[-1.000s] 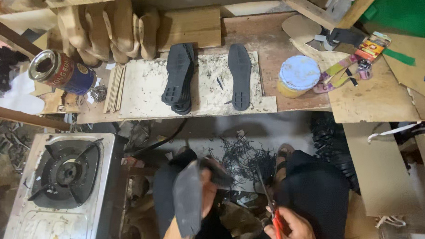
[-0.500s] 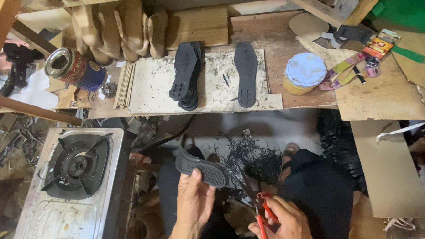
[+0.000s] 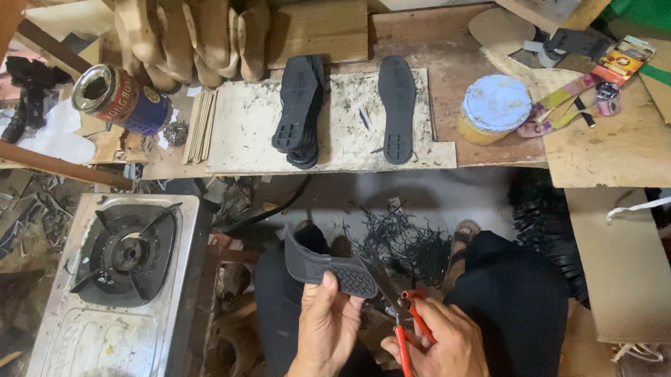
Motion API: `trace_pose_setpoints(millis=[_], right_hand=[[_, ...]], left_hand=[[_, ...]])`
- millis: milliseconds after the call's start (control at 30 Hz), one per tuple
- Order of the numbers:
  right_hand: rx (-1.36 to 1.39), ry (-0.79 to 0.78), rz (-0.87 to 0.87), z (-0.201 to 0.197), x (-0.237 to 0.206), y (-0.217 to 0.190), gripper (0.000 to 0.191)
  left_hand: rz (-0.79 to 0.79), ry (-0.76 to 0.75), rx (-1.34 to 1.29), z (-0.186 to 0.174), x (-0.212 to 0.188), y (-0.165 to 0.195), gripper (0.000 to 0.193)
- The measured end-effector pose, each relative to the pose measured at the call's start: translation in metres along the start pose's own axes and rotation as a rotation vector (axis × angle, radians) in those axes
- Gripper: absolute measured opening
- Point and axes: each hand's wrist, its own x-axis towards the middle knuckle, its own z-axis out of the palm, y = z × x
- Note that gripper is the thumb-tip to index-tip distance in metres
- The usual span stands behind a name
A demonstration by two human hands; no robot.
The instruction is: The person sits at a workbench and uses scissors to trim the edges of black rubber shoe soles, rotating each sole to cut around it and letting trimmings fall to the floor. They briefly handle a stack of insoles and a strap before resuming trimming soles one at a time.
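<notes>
The black rubber sole point(image 3: 324, 265) sits in my left hand point(image 3: 328, 328), just above my lap, my fingers clamped on its underside with the thumb pressed on the treaded end. Its long axis runs left to right, slightly tilted, the far end curling up toward the left. My right hand point(image 3: 449, 352) is closed around the red handles of the scissors point(image 3: 394, 308), whose blades point up and left and meet the sole's right end; I cannot tell whether the blades actually bite the rubber. Black trimmings point(image 3: 401, 240) lie on the floor between my knees.

On the bench ahead, a stack of soles point(image 3: 300, 111) and a single sole point(image 3: 396, 108) lie on a pale board point(image 3: 240, 128), long axes pointing away from me. A round yellow tub with a pale blue lid point(image 3: 494, 109) stands closed to the right. To the left a tin can point(image 3: 121, 98) with a red and blue label lies on its side, its open mouth toward the left; its inside looks dark. Wooden shoe forms point(image 3: 199, 32) line the back. A gas stove point(image 3: 124, 277) stands at my left.
</notes>
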Motion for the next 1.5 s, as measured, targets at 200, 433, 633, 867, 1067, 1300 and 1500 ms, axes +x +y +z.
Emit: trace_pose_setpoints(millis=[200,433,633,867,1067,1300,1500], right_hand=[[-0.021,-0.197,0.137,-0.014,-0.004,0.013,0.063],[0.019,-0.326,0.001,-0.032,-0.014,0.033,0.047],[0.084,-0.428,0.139,-0.032,-0.021,0.049,0.06],[0.094,-0.353,-0.001,-0.024,-0.024,0.062,0.054],[0.134,-0.394,0.152,-0.029,-0.026,0.073,0.04],[0.077,-0.332,0.244,-0.025,-0.02,0.053,0.048],[0.011,-0.342,0.06,-0.024,-0.008,0.036,0.062]], left_hand=[[-0.011,-0.08,0.101,-0.021,0.011,0.009,0.016],[-0.009,-0.176,0.286,-0.042,0.021,0.027,0.02],[-0.054,-0.218,0.333,-0.051,0.022,0.032,0.015],[-0.019,-0.217,0.381,-0.059,0.026,0.032,0.018],[-0.041,-0.182,0.461,-0.055,0.028,0.038,0.034],[-0.103,-0.255,0.517,-0.048,0.033,0.042,0.03],[-0.105,-0.274,0.57,-0.046,0.027,0.029,0.038]])
